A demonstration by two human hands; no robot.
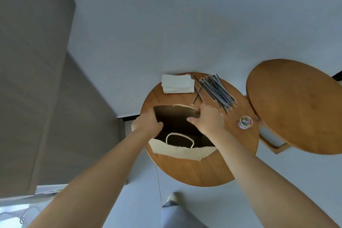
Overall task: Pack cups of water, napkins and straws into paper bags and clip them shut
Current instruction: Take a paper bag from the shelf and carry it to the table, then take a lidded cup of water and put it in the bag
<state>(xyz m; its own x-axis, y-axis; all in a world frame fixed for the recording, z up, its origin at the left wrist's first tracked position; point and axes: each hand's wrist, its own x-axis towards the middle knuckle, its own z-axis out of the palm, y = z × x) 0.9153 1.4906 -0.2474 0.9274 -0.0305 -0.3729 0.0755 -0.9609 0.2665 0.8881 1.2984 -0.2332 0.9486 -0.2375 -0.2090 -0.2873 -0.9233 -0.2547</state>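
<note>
A white paper bag point(177, 152) with a dark inside and a white rope handle stands open on the small round wooden table point(199, 170). My left hand point(146, 123) grips the bag's left rim. My right hand point(208, 119) grips the right rim, thumb inside the mouth. Behind the bag lie a stack of white napkins point(177, 83) and a pile of wrapped dark straws point(215, 89). A small clear jar of coloured paper clips point(245, 122) stands to the right. No cup is in view.
A second, larger round wooden table point(299, 105) stands to the right, overlapping the first one's edge. A grey wall or cabinet fills the left side. My shoe and trouser leg point(172, 203) show on the pale floor below.
</note>
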